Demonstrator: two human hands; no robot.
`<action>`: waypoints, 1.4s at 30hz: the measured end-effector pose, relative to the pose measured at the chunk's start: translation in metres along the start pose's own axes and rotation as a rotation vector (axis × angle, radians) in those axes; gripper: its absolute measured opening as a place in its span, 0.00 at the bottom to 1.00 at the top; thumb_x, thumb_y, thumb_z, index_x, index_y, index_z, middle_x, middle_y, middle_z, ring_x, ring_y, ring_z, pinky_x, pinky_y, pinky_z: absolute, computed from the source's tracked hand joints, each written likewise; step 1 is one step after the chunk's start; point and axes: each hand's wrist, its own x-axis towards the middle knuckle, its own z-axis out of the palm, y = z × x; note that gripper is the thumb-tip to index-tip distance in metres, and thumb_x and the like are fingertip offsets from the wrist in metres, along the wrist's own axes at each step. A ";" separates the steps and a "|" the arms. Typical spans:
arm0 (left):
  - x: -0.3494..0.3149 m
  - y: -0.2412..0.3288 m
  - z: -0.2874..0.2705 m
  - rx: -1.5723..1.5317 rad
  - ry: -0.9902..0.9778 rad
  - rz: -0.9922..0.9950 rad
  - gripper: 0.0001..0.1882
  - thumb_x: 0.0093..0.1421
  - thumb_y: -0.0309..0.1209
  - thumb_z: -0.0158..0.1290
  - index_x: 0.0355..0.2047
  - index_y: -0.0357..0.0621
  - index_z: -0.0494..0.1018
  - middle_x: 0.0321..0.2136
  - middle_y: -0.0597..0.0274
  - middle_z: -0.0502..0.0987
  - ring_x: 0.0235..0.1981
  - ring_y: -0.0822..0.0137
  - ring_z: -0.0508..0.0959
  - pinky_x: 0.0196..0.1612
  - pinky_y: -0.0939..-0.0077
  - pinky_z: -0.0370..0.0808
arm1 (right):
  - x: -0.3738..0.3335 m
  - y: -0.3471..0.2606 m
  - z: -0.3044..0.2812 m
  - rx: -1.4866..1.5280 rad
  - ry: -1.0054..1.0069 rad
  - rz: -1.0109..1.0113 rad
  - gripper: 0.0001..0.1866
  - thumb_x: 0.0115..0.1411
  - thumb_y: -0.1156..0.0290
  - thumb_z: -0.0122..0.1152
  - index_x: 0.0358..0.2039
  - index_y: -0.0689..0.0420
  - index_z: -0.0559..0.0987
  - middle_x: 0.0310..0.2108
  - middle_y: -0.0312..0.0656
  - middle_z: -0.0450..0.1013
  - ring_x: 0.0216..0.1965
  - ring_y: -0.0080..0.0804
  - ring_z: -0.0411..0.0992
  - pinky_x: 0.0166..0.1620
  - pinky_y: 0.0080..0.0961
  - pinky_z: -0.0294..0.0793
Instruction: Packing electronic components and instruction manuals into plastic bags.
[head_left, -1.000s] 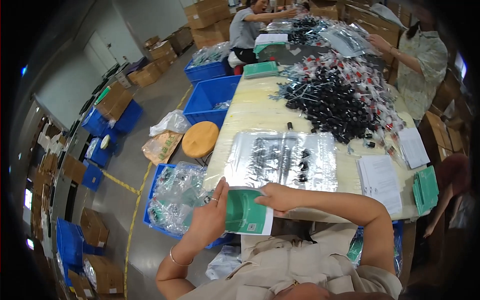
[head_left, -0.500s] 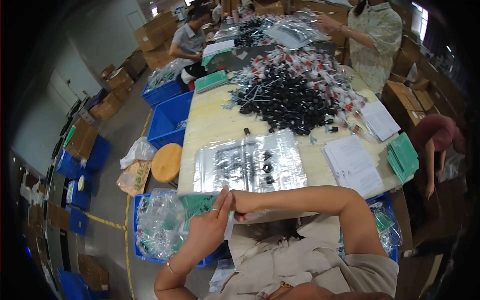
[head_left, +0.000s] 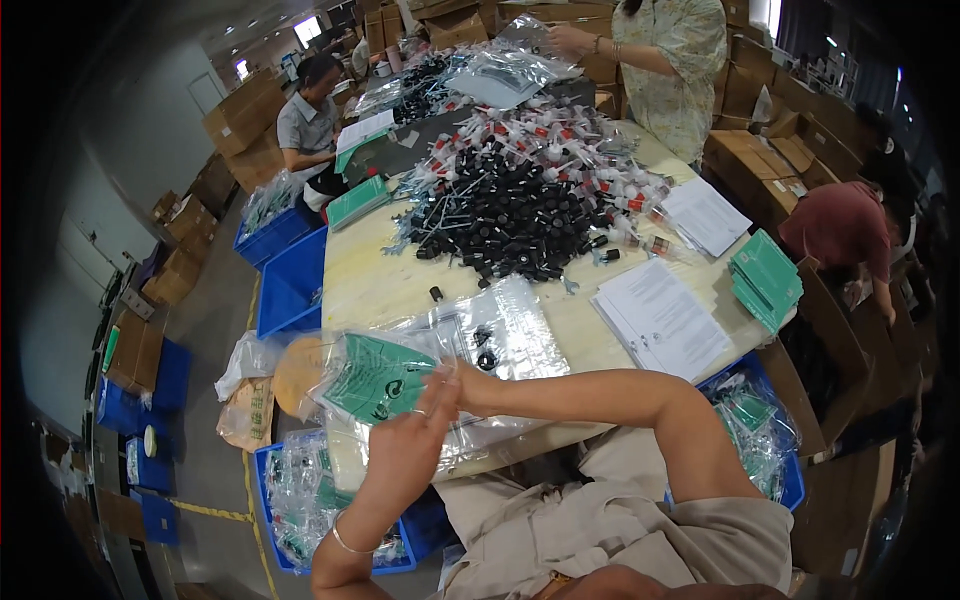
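A clear plastic bag (head_left: 330, 362) with a green booklet (head_left: 372, 378) inside is held over the near left edge of the table. My left hand (head_left: 418, 420) grips the bag's near right edge, its fingers pressed together. Close against it, my right hand (head_left: 466, 386) pinches the same edge; its fingertips are partly hidden. Beneath the bag lie flat clear bags (head_left: 525, 330) with black printing. A heap of black-capped pieces (head_left: 520, 215), along with clear and red-marked ones, rises beyond them.
Printed white sheets (head_left: 660, 320) and green booklets (head_left: 765, 280) lie at the right. Blue bins with filled bags stand near left (head_left: 385, 555) and near right (head_left: 792, 485). A round wooden stool (head_left: 298, 375) is left of the table. Co-workers are at the far side and right.
Both hands have raised the bag with the green booklet from over the left bin onto the table's near edge. My view has shifted to the right.
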 end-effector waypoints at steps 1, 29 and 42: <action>0.000 -0.012 -0.001 0.048 0.063 -0.075 0.27 0.46 0.20 0.49 0.51 0.40 0.67 0.55 0.55 0.66 0.19 0.67 0.75 0.21 0.75 0.71 | -0.018 -0.032 0.014 -0.050 0.112 0.148 0.09 0.63 0.71 0.44 0.37 0.66 0.66 0.19 0.45 0.70 0.13 0.30 0.69 0.13 0.23 0.65; 0.031 0.014 0.007 -0.104 -0.054 0.153 0.36 0.44 0.22 0.48 0.58 0.38 0.59 0.58 0.54 0.63 0.18 0.67 0.73 0.19 0.76 0.70 | -0.020 -0.041 -0.023 -0.121 0.319 0.135 0.12 0.60 0.63 0.51 0.35 0.59 0.71 0.20 0.36 0.67 0.17 0.21 0.65 0.18 0.20 0.65; 0.029 -0.008 0.056 -0.179 0.053 -0.061 0.37 0.41 0.16 0.46 0.57 0.43 0.60 0.60 0.61 0.61 0.20 0.65 0.75 0.18 0.74 0.70 | -0.129 -0.166 -0.181 -1.669 0.770 -0.134 0.13 0.50 0.73 0.55 0.38 0.59 0.77 0.35 0.47 0.74 0.36 0.45 0.73 0.40 0.35 0.72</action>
